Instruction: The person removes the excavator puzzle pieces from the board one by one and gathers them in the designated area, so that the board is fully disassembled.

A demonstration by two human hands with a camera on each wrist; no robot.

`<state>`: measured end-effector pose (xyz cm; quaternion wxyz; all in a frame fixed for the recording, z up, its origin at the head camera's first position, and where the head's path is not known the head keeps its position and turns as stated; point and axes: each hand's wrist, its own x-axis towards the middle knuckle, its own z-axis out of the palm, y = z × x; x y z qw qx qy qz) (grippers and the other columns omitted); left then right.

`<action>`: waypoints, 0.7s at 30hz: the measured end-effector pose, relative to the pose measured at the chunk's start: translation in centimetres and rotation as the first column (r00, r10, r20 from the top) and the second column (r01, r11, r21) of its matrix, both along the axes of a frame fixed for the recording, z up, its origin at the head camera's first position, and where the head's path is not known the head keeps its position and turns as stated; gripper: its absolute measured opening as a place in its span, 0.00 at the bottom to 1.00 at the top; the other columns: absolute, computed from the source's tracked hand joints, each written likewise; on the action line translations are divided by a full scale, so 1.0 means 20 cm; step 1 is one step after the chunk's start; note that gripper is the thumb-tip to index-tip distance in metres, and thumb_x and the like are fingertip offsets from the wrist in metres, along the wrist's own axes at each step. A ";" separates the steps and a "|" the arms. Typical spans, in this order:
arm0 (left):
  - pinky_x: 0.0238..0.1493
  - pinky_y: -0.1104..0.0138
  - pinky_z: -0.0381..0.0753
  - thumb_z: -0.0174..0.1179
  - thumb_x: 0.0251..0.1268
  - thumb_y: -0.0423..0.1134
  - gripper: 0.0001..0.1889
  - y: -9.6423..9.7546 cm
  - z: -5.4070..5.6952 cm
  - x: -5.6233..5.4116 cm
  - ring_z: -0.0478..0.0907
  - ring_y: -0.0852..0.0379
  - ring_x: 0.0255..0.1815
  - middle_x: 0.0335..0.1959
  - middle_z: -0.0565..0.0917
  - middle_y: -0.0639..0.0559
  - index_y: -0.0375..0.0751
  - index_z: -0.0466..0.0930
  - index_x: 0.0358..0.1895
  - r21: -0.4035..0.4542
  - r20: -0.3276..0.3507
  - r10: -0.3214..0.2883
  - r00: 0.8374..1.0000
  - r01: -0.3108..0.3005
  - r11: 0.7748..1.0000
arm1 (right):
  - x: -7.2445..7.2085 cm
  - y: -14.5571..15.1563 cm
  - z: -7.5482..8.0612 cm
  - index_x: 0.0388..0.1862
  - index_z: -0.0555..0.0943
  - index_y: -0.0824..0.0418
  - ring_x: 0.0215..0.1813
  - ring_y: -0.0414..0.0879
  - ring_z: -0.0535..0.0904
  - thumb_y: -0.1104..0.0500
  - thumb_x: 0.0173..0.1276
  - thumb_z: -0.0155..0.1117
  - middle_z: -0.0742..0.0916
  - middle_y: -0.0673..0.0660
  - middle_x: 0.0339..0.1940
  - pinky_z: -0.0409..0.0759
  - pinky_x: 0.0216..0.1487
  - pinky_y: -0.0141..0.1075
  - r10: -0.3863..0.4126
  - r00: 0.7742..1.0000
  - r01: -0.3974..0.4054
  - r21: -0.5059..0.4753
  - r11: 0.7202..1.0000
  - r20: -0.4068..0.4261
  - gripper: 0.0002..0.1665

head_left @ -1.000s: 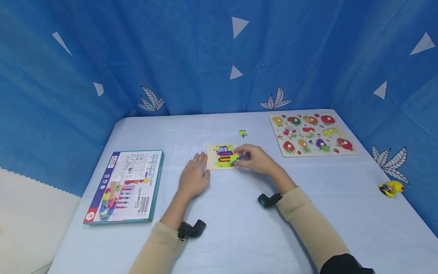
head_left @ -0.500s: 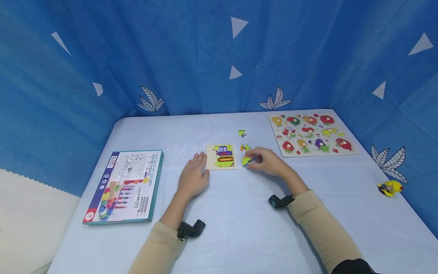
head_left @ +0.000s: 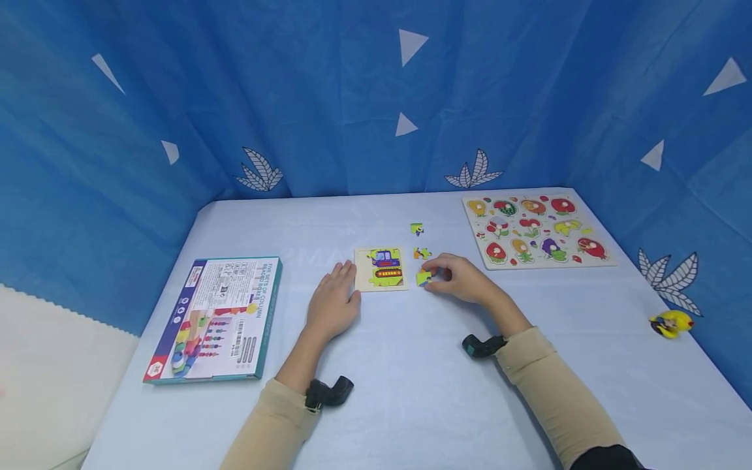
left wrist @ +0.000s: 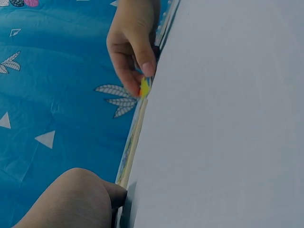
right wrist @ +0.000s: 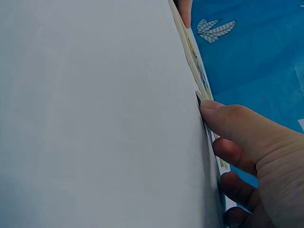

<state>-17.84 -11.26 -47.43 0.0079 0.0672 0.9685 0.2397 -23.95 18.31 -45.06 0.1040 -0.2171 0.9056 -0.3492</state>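
In the head view a small wooden puzzle board (head_left: pixel 362 279) lies mid-table, with a purple and red tractor picture partly filled in. My left hand (head_left: pixel 333 303) rests flat on the table, its fingers along the board's left edge. Just right of the board, my right hand (head_left: pixel 458 279) pinches a green and yellow puzzle piece (head_left: pixel 423 278) between thumb and fingers. The left wrist view also shows this yellow puzzle piece (left wrist: pixel 145 89) at the fingertips. Behind it lie an orange and green puzzle piece (head_left: pixel 422 253) and, farther back, a green puzzle piece (head_left: pixel 416 229).
A flat toy box (head_left: pixel 226 320) lies at the left. A fruit peg puzzle (head_left: pixel 531 232) sits at the back right, and a small yellow toy (head_left: pixel 672 324) is near the right edge. A blue curtain (head_left: pixel 329 98) hangs behind the table.
My right hand has moved right, carrying the green and yellow piece from over the board to the table beside it. The orange and green piece has come into view. My left hand stays put.
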 end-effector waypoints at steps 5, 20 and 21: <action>0.82 0.55 0.46 0.44 0.75 0.48 0.32 0.00 0.00 0.00 0.46 0.53 0.83 0.81 0.56 0.50 0.40 0.55 0.78 0.002 -0.009 -0.005 1.000 0.005 1.000 | 0.00 0.00 0.00 0.55 0.84 0.49 0.41 0.46 0.73 0.53 0.60 0.75 0.82 0.49 0.41 0.74 0.41 0.35 -0.006 1.000 0.006 0.015 1.000 0.000 0.23; 0.82 0.54 0.45 0.44 0.76 0.48 0.32 0.00 0.00 0.00 0.46 0.52 0.83 0.81 0.55 0.50 0.41 0.54 0.78 0.008 0.006 -0.005 1.000 0.005 1.000 | 0.01 0.00 0.00 0.56 0.84 0.49 0.43 0.45 0.73 0.52 0.62 0.74 0.82 0.49 0.46 0.75 0.44 0.37 -0.006 1.000 0.006 0.043 0.999 -0.003 0.22; 0.82 0.54 0.45 0.44 0.76 0.48 0.32 0.00 0.00 0.00 0.46 0.52 0.83 0.81 0.54 0.50 0.41 0.54 0.78 0.010 0.006 -0.005 1.000 0.005 1.000 | 0.01 0.00 0.00 0.56 0.84 0.50 0.44 0.46 0.73 0.53 0.62 0.74 0.82 0.49 0.46 0.75 0.44 0.37 -0.005 1.000 0.005 0.043 0.999 -0.002 0.22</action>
